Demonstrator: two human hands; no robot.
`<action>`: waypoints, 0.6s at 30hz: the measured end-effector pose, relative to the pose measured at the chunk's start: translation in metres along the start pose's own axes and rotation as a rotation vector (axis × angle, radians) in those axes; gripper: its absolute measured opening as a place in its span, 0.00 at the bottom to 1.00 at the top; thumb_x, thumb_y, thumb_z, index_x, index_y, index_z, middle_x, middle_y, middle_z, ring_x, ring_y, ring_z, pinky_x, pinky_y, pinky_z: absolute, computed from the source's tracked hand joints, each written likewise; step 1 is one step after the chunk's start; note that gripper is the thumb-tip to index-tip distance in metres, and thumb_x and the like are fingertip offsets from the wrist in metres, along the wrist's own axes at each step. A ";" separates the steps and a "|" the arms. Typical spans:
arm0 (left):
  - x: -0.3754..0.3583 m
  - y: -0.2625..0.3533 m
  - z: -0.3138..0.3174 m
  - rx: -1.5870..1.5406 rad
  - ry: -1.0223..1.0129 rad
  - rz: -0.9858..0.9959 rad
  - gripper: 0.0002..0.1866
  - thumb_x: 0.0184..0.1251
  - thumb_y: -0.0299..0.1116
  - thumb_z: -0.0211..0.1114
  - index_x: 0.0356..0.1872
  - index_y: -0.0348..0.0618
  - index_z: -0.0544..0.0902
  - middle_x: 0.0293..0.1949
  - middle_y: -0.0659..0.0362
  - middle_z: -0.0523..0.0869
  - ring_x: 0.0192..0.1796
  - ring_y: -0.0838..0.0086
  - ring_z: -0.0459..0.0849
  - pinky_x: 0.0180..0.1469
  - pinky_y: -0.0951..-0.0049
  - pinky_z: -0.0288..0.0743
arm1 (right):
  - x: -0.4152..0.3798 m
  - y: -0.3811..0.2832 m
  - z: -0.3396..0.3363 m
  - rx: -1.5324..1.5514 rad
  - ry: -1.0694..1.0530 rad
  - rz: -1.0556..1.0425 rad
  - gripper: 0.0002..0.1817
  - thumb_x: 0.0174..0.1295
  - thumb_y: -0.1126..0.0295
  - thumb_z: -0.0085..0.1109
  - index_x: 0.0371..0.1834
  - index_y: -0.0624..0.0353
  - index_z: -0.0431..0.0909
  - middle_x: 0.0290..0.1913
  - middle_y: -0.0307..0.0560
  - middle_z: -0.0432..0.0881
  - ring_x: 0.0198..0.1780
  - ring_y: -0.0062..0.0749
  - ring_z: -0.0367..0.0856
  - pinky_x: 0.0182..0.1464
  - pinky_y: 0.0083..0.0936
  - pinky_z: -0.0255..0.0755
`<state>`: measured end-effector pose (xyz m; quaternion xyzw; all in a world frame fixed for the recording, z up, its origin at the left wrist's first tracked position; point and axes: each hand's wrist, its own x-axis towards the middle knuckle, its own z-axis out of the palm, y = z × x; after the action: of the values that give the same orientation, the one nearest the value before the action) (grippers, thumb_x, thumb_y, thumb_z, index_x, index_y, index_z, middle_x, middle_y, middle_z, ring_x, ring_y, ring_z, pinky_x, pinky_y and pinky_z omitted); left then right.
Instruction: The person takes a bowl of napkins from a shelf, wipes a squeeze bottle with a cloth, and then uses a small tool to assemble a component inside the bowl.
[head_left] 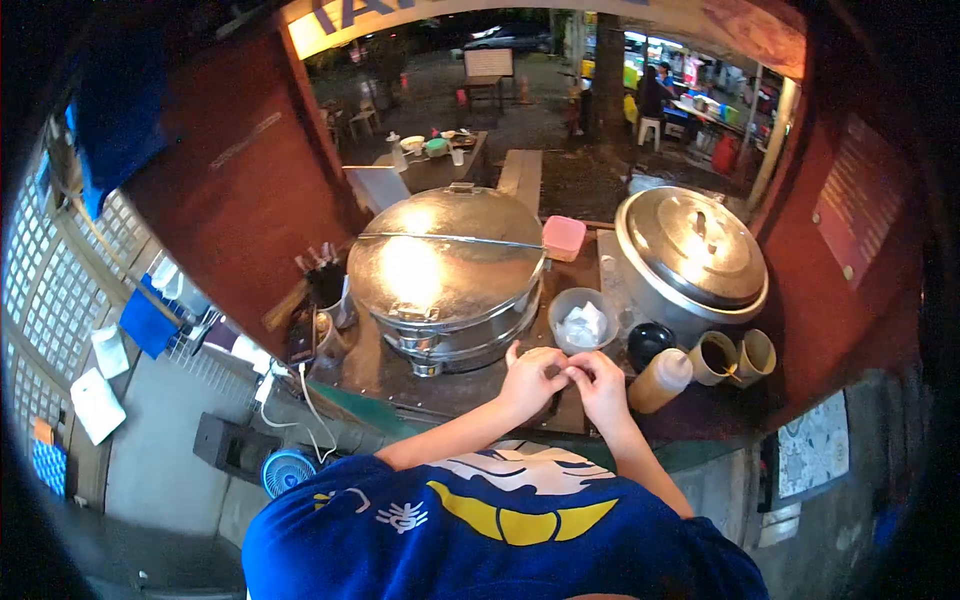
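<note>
My left hand (pixel 532 384) and my right hand (pixel 598 382) meet over the front edge of the counter. Their fingers are pinched together at the tips, and anything between them is too small to make out. Just beyond them sits a translucent bowl (pixel 556 308) with crumpled white paper or plastic (pixel 583 326) in it. To the left stands a large round metal steamer (pixel 450 262) with its lid closed. Right of my right hand are a squeeze bottle (pixel 661 381) of tan sauce and a black bowl (pixel 651 345).
A big lidded pot (pixel 692 255) stands at the back right, with two cups (pixel 713 358) before it. A pink container (pixel 564 238) lies behind the steamer. Utensils in a holder (pixel 325 283) and a white cable (pixel 312 405) are at the left. People (pixel 655 92) are far off.
</note>
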<state>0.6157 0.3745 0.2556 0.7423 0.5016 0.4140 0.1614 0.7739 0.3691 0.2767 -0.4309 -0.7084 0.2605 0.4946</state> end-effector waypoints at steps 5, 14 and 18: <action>0.001 0.002 0.002 -0.029 0.047 0.069 0.07 0.55 0.38 0.70 0.30 0.51 0.83 0.43 0.65 0.87 0.51 0.70 0.83 0.64 0.34 0.49 | 0.000 0.011 0.005 -0.272 0.028 -0.173 0.04 0.58 0.78 0.58 0.35 0.61 0.75 0.35 0.51 0.80 0.40 0.50 0.77 0.47 0.40 0.68; -0.002 -0.001 -0.004 -0.184 -0.053 -0.029 0.07 0.55 0.35 0.71 0.31 0.52 0.81 0.44 0.67 0.86 0.54 0.71 0.82 0.65 0.35 0.47 | 0.006 0.010 0.005 -0.081 0.024 -0.117 0.09 0.58 0.77 0.62 0.41 0.61 0.76 0.37 0.49 0.80 0.41 0.44 0.79 0.45 0.36 0.72; 0.001 0.009 -0.015 -0.230 -0.081 -0.044 0.06 0.57 0.36 0.69 0.34 0.53 0.83 0.46 0.67 0.86 0.56 0.71 0.81 0.65 0.34 0.47 | 0.002 -0.012 0.003 0.172 0.074 -0.021 0.10 0.56 0.74 0.67 0.42 0.60 0.82 0.37 0.47 0.83 0.40 0.37 0.82 0.45 0.29 0.75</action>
<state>0.6096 0.3693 0.2709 0.7239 0.4601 0.4347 0.2745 0.7660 0.3651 0.2861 -0.3886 -0.6691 0.2990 0.5585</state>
